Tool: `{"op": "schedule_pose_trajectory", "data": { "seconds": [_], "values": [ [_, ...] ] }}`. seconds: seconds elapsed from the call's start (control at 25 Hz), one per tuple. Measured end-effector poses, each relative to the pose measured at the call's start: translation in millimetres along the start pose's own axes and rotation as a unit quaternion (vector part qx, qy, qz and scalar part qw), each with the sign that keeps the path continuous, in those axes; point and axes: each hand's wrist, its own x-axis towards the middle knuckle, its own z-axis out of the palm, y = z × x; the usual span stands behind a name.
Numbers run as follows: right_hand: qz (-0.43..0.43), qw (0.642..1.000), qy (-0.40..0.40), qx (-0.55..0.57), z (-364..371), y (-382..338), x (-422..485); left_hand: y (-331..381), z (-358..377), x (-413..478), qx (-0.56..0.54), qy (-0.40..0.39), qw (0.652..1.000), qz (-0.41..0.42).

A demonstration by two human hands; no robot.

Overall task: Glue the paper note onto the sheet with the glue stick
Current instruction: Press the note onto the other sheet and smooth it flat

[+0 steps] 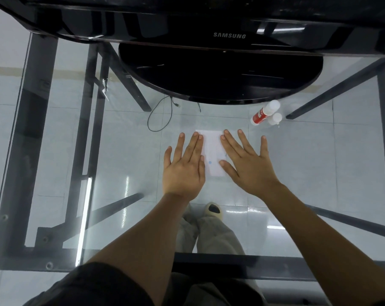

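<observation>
Both my forearms reach out from the bottom edge, over the near rim of the glass table (54, 151), and end in two flat hands. My left hand (183, 167) lies palm down, fingers straight and slightly spread, gripping nothing; its inner fingers cover the left edge of the paper. My right hand (249, 164) is likewise flat and empty, its thumb and first fingers lying over the paper's right edge. Between the two hands I count one white strip, the paper note (212, 151), lying lengthwise away from me, with a small blue dot (210, 162) near its close end. A paler rectangle shows just left of its far end, which may be the sheet (188, 131), though white on pale glass makes its outline hard to trace and my hands hide most of it.

One glue stick (265, 112) lies on its side well to the right and beyond the note, with a red label and white ends; one separate white cap (275, 119) sits touching it. The label's lettering is too small to read.

One black monitor (229, 21) crosses the top, its screen cut off, on one rounded stand (220, 74). Through the glass I see dark table legs, a thin looping cable (160, 115), floor tiles and one shoe (214, 209).
</observation>
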Motion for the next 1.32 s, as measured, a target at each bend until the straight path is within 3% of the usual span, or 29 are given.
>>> {"op": "schedule_pose_trajectory", "data": {
  "seconds": [0.32,0.88,1.0,1.12,1.2,1.32],
  "values": [
    [-0.039,0.997,-0.065,0.010,-6.1,12.6,4.7,-1.1,1.3,-0.3,0.000,-0.006,1.000,0.001],
    [-0.032,0.988,-0.082,0.124,-3.1,11.0,5.9,-0.8,1.4,0.1,0.003,0.006,1.000,0.015],
    [-0.031,0.988,-0.073,0.132,-4.3,11.5,4.7,-6.0,-7.8,0.9,-0.115,-0.014,0.993,0.027],
    [-0.027,0.988,-0.068,0.137,-4.8,10.5,4.8,-21.7,-23.3,1.6,-0.304,-0.033,0.952,-0.008],
    [-0.023,0.988,-0.062,0.139,-4.5,10.8,5.0,-23.6,-32.4,-5.8,-0.249,-0.033,0.967,0.034],
    [-0.018,0.988,-0.056,0.143,-3.0,10.3,5.5,-11.1,-27.5,-26.2,-0.033,-0.075,0.980,0.181]
  ]
}}
